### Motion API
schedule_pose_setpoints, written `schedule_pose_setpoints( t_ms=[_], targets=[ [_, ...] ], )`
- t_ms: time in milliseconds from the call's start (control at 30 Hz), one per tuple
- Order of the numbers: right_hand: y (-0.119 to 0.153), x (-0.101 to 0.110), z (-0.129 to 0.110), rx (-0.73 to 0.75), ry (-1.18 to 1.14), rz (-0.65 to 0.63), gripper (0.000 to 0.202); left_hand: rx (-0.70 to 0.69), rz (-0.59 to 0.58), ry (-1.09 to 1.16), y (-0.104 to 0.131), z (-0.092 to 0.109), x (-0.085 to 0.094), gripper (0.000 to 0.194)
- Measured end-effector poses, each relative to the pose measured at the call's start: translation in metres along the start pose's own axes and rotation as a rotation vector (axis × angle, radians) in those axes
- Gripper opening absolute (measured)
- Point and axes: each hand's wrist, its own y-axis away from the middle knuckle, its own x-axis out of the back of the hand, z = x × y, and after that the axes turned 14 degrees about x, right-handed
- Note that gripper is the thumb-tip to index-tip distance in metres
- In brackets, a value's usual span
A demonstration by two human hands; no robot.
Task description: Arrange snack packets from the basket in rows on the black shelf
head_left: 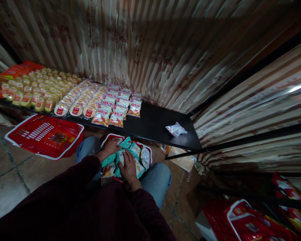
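Between the knees stands a red basket [151,152] with a white rim, filled with green and white snack packets [134,149]. My left hand [112,146] rests at the basket's left side on the packets; its fingertips are partly hidden among them, beside a striped edge. My right hand [128,166] lies on top of the packets with its fingers spread. Above the basket, on the black shelf [150,124], stand rows of white and orange snack packets [116,115]. One white packet [176,129] lies alone toward the shelf's right end.
Round wrapped cakes [76,106] and yellow-green packs [40,97] fill the shelf's left part, near an orange bag [15,71]. A red basket [48,135] is on the tiled floor at left. A cardboard piece [183,159] lies under the shelf; red packages [256,222] are at lower right.
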Motion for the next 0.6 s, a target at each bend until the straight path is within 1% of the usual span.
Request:
schedule_pose_setpoints(
  t_ms=[200,300,433,600],
  targets=[
    [-0.003,-0.004,-0.001,-0.007,0.000,0.019,0.048,-0.002,0.031,-0.082,0.000,0.001,0.001,0.030],
    [-0.002,-0.002,0.000,-0.002,0.008,0.012,0.049,-0.011,0.065,-0.119,0.003,0.000,0.006,0.030],
    [-0.002,0.003,0.005,0.028,0.010,-0.034,0.051,-0.056,0.133,-0.140,0.009,-0.001,0.016,0.032],
    [-0.004,0.005,0.007,-0.007,-0.044,-0.039,0.052,-0.121,0.205,-0.127,0.015,-0.003,0.029,0.029]
  ],
)
